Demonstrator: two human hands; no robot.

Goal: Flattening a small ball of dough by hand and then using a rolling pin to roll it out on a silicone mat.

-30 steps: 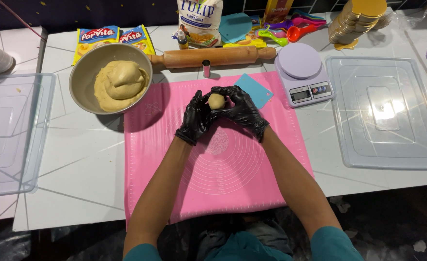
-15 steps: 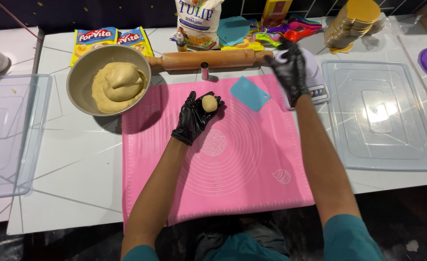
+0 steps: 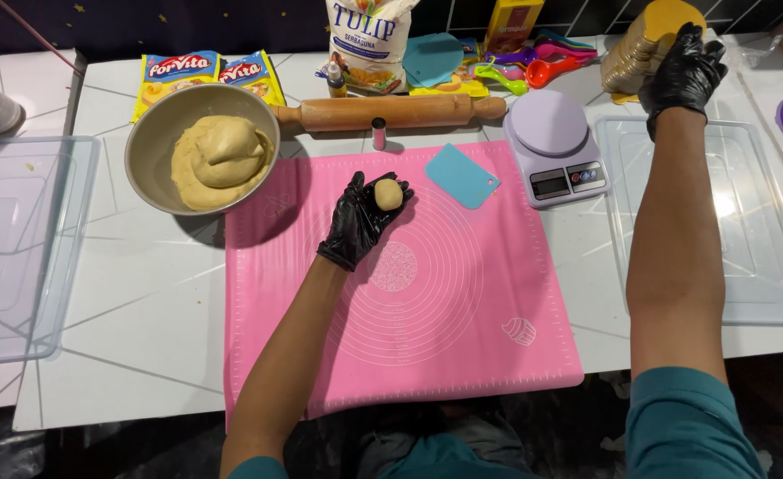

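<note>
left hand [image 3: 361,218] gloved black, palm up, fingers cupped, right hand [image 3: 682,75] gloved, arm stretched far forward

The scene was brightly and evenly lit from overhead. A white glare spot sat on the clear tray [image 3: 715,208] at right. The metal bowl [image 3: 201,146] threw a soft shadow onto the pink mat [image 3: 462,302]. Focus was sharp throughout, and straight table [image 3: 125,293] edges bowed slightly toward the frame borders.

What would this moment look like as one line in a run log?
left hand: holds dough ball over pink mat | right hand: on stack of gold discs | bowl of dough: left of mat
</note>
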